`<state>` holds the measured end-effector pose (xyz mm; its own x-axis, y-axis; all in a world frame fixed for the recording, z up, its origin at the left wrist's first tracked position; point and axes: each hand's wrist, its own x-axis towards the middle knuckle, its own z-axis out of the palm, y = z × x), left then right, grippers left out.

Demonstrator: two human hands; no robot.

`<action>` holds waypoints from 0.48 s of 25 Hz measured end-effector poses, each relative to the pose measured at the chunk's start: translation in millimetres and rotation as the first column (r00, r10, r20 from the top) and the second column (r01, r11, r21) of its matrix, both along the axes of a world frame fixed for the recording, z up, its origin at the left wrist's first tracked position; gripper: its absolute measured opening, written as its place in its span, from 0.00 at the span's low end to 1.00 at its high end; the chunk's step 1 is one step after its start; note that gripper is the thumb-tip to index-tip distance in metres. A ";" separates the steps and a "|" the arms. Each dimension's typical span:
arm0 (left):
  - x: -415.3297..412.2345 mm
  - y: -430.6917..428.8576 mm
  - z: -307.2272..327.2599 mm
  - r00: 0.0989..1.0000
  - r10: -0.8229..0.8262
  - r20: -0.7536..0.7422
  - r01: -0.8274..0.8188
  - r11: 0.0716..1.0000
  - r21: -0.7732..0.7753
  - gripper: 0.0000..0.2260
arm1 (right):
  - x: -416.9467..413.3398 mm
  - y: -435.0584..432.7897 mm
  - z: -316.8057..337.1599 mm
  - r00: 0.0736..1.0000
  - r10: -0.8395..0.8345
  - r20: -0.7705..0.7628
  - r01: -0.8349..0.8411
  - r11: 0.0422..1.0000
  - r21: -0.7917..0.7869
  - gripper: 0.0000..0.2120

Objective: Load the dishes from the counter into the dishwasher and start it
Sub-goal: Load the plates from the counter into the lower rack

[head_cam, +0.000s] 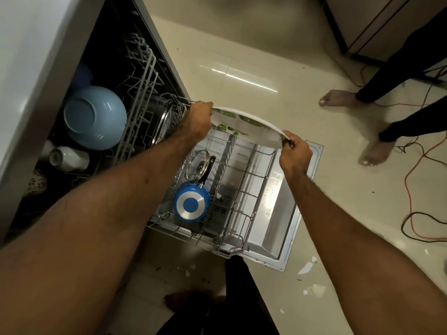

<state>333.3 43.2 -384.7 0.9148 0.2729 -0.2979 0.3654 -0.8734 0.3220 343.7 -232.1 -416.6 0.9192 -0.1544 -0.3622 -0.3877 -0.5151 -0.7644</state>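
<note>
From my remote seat I see both hands holding a white round plate with a green leaf print (pixel 254 126) by opposite edges. The left hand (pixel 197 120) is curled round the plate's left rim, its fingertips hidden behind the plate (so I cannot tell how they lie). The right hand (pixel 295 153) pinches the right rim, thumb on top and fingers folded beneath. The plate hangs between them, tilted, over the far end of the grey wire lower rack (pixel 244 194); whether its lower edge touches the wires I cannot tell. In that rack, nearer me, a blue saucepan (pixel 192 204) sits upside down beside a round glass lid (pixel 198 164). A pale blue bowl (pixel 94 117) sits in the upper rack (pixel 142 76).
</note>
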 end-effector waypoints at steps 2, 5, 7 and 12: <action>0.5 -3.0 -4.8 0.999 0.033 -0.022 -0.034 0.998 -0.047 0.13 | 2.5 -0.5 -3.9 1.000 0.001 -0.010 -0.001 1.000 0.010 0.13; 2.4 -5.5 -9.5 0.994 0.095 -0.052 -0.100 0.989 -0.106 0.16 | 6.6 1.9 -8.0 0.998 0.035 -0.042 -0.035 0.999 -0.002 0.13; 1.7 -5.7 -11.7 0.986 0.114 -0.125 -0.131 0.982 -0.137 0.18 | 10.5 4.1 -13.6 0.995 0.084 -0.059 -0.084 0.996 -0.002 0.14; -4.7 0.7 -11.5 0.956 0.044 -0.292 -0.113 0.967 -0.227 0.38 | 12.0 8.5 -15.8 0.969 0.127 -0.211 -0.126 0.992 0.022 0.23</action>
<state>328.6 43.9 -396.1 0.7621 0.2296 -0.6054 0.5358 -0.7485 0.3907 355.7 -223.6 -432.4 0.8336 -0.0378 -0.5510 -0.4729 -0.5641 -0.6769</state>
